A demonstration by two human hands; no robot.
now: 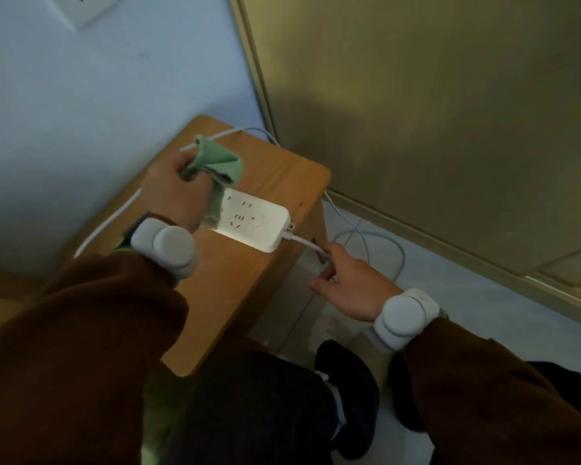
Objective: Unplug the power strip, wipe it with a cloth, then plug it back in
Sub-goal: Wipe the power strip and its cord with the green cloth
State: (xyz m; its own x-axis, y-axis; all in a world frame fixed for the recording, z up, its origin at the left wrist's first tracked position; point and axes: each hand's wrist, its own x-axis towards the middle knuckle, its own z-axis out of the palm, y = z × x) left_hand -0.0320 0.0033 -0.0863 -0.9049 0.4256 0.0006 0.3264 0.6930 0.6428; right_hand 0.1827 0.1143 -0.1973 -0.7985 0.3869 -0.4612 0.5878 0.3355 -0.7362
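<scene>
The power strip [254, 223] was plain white, with a pale pink button on its top face, and its cord [307, 244] was white too. The cloth [217, 166] in the left hand [173, 193] was soft mint green. The counter [235, 297] beneath was honey-coloured wood. Both sleeves [81, 347] were rust brown, and each wristband [405, 317] was light grey.
</scene>
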